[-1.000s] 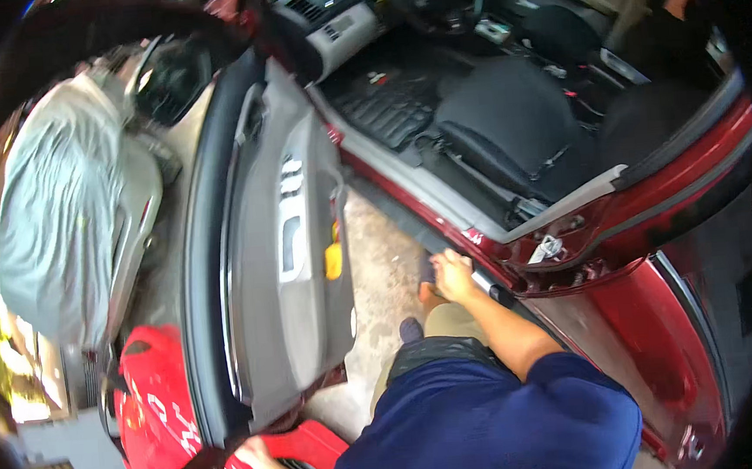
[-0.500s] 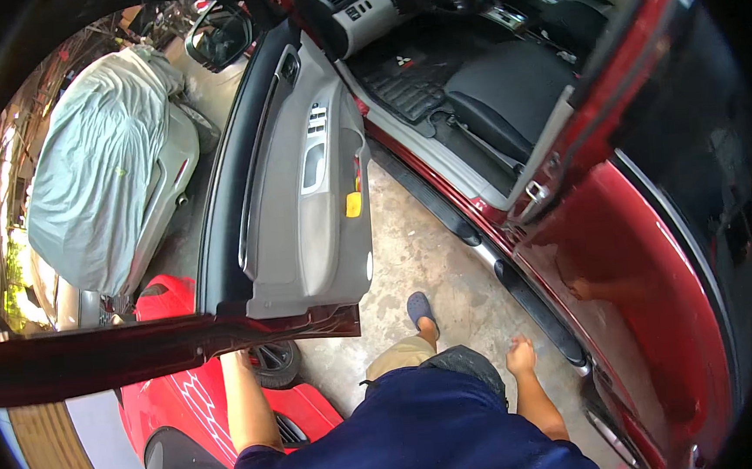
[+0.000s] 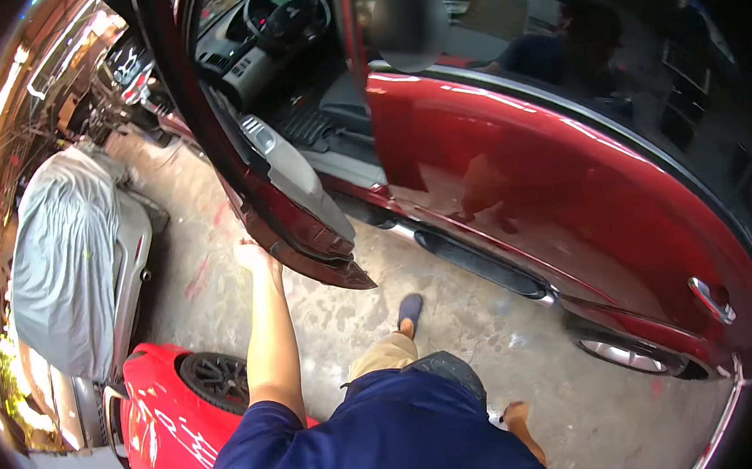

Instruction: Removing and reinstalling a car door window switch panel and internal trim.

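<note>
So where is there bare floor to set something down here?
Bare concrete floor shows between the right hand and the dark red car's running board, and between the open door and the covered vehicle. It is crowded at lower left, where the bright red vehicle sits close to the covered one, and around the left hand by the door.

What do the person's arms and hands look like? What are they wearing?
The left sleeve is short and dark blue, like the shirt, and the left forearm is bare. The left hand and right hand look ungloved.
</note>
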The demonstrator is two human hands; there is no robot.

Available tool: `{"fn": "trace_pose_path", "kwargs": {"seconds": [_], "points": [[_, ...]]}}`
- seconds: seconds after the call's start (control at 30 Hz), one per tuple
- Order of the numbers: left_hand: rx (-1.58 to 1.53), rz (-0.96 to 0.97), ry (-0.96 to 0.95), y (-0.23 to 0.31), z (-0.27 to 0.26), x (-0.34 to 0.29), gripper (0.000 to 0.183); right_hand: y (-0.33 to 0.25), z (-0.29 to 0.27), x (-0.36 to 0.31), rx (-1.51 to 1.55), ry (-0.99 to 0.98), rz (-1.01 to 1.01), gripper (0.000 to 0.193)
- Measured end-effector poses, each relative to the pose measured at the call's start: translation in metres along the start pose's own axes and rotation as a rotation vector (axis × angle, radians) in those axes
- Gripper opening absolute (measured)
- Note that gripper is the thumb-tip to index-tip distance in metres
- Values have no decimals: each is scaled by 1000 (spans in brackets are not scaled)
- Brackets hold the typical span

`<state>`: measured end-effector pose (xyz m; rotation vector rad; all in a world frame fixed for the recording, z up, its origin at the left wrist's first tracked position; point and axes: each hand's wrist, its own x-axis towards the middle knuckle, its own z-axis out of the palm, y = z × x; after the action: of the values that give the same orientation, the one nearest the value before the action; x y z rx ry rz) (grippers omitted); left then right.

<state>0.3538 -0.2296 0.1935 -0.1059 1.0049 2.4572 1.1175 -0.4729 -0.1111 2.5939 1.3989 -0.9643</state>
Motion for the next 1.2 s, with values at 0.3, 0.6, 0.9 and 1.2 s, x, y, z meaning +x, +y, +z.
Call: {"fn": "trace_pose_path", "kwargs": {"seconds": [0.3, 0.6, 0.9, 1.2], "points": [[304, 208, 320, -52, 141, -34, 23, 11, -43, -109, 639, 347, 387, 15], [412, 239, 594, -135, 251, -28, 27, -16, -65, -163, 405, 353, 378, 13], [416, 474, -244, -130, 183, -204, 27, 28, -119, -144, 646, 632, 406, 9], [310, 600, -2092, -152, 293, -691, 10, 171, -145, -71, 560, 383, 516, 18]]}}
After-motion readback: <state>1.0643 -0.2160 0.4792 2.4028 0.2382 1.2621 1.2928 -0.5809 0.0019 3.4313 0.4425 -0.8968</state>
